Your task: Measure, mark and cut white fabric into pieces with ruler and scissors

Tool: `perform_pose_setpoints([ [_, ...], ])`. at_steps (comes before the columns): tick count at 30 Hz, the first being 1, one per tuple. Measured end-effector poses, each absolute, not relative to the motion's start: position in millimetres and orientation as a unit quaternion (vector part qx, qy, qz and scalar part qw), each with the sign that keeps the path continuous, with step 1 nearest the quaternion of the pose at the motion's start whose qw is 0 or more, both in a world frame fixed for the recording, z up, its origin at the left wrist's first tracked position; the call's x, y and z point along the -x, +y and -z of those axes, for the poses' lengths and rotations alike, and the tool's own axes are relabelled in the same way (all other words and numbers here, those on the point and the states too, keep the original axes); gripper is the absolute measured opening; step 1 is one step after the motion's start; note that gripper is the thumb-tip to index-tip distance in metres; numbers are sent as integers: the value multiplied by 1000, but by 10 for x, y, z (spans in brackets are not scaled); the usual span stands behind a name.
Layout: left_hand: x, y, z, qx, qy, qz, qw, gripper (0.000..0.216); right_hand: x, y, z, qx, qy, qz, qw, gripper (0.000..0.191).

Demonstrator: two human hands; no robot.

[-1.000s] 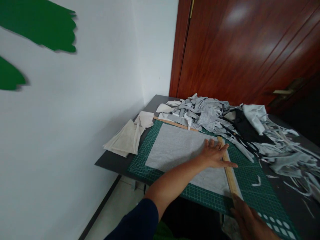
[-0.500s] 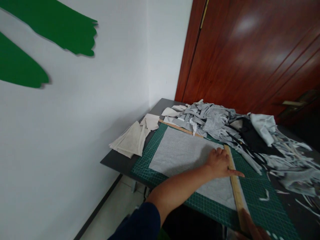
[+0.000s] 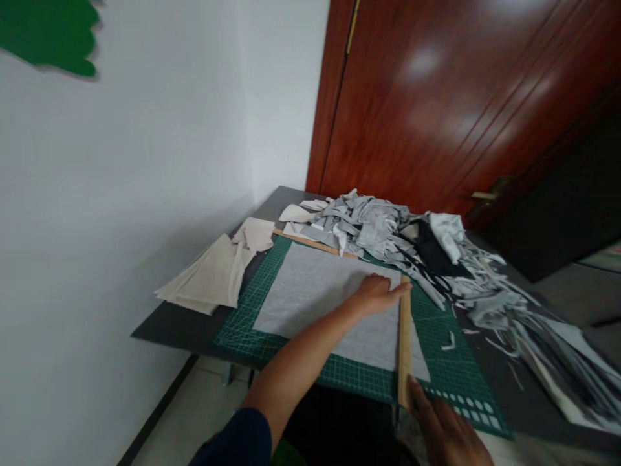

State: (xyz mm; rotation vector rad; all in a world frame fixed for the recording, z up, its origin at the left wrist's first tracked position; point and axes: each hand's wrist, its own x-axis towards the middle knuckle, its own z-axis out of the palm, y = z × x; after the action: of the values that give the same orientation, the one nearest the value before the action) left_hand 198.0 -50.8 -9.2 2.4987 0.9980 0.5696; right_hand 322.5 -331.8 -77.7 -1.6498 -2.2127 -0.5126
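A light grey cloth lies flat on a green cutting mat with a printed grid. Across the cloth's right part runs a wooden ruler, and a wedge of cloth shows to its right. My left hand rests at the ruler's far end, its thumb laid over the wood and its other fingers bent on the cloth. At the near end, my right hand has its fingertips at the ruler's edge; its lower fingers are hidden and dim.
A second wooden strip lies along the mat's far edge. Behind it is a heap of grey fabric scraps. Folded beige cloth pieces lie on the dark table at left. A wall and a wooden door stand close behind.
The ruler's near end has swung left over the cloth, widening the wedge to its right. My left hand has slid toward the ruler's far end. The view has turned right.
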Motion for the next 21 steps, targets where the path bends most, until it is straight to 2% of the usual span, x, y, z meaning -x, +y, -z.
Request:
perform_pose_setpoints([
  [2,-1971,-451,100,-881,363,-214,216,71,-3117,-3303,721,568,-784,190,162,62],
  [6,-1947,-346,165,-890,337,-215,219,37,-2864,-3203,649,585,-766,199,179,69],
  [9,-1900,-288,219,-904,307,-204,215,15,-2765,-3137,637,585,-761,221,174,50],
  [13,-1846,-259,266,-923,275,-186,193,22,-2752,-3106,629,554,-776,245,176,42],
  [21,-1786,-348,170,-936,279,-171,133,23,-2657,-3138,586,501,-788,263,243,59],
])
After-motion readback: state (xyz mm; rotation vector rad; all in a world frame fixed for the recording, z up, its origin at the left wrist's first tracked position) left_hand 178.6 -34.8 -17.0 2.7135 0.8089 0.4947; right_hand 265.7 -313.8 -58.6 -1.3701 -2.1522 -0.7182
